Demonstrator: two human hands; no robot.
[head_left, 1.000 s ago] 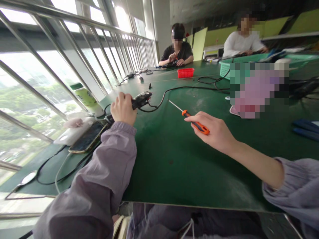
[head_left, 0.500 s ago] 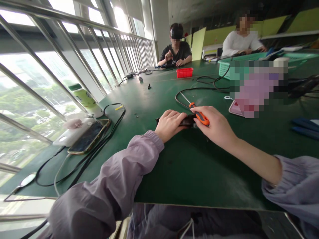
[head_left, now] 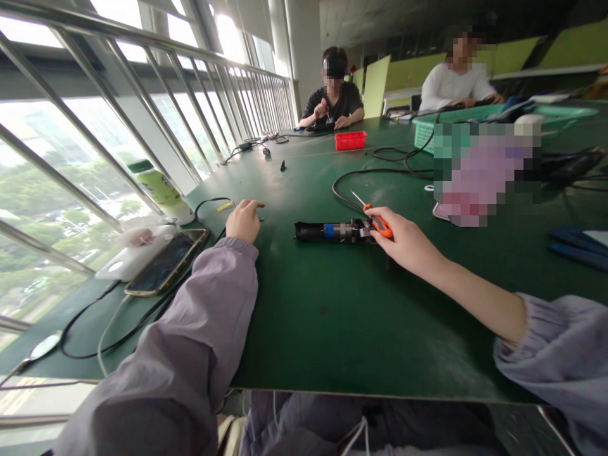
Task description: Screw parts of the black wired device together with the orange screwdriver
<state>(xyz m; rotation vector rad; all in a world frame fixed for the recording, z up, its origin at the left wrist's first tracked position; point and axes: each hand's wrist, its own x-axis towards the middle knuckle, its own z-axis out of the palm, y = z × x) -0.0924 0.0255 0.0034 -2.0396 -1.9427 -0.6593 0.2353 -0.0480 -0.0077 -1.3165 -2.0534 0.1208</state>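
The worktop (head_left: 323, 342) is dark green, with a scuffed, whitish patch near its front edge. A black cylindrical device (head_left: 308, 232) with a blue band lies on it, around the middle. To the left lies a phone (head_left: 166, 263), with a green-lidded bottle (head_left: 164, 193) beyond. Farther back sit a small dark piece (head_left: 283, 166), a red basket (head_left: 350, 141) and a green basket (head_left: 422, 136); a black cable (head_left: 389, 170) curves across.

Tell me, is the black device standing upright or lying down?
Lying down: the black device stretches sideways across the green table, one end partly hidden by the right hand and screwdriver.
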